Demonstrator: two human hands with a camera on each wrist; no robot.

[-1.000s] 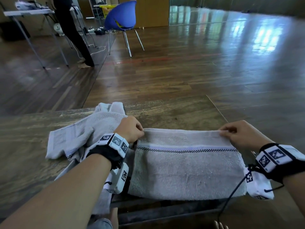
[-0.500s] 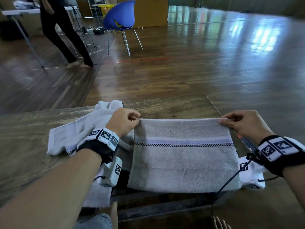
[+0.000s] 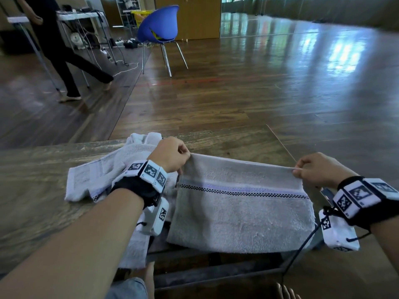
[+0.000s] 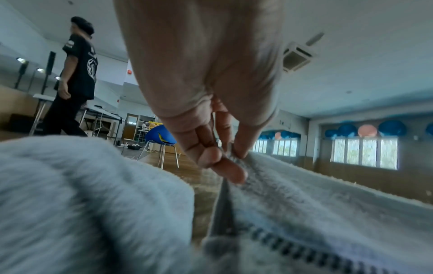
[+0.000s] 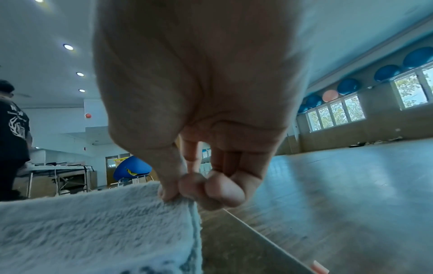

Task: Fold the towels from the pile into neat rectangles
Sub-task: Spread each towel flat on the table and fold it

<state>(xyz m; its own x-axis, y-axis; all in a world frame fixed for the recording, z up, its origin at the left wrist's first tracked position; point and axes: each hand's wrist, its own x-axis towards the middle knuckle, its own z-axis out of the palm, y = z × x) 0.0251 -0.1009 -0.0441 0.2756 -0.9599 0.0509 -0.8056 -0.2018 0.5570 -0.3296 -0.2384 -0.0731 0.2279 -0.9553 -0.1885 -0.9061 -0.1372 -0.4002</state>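
**Both hands pinching the towel's far edge**

The left hand [image 3: 170, 155] is pinching the far left corner of the grey towel [image 3: 239, 210], thumb and fingers [image 4: 230, 171] closing on the hem. The right hand [image 3: 317, 169] is gripping the far right corner the same way. The towel's far edge is hanging taut between them, raised off the table [image 3: 32, 169], its near part lying flat. The pile [image 3: 108, 171] is sitting just left, behind the left wrist.
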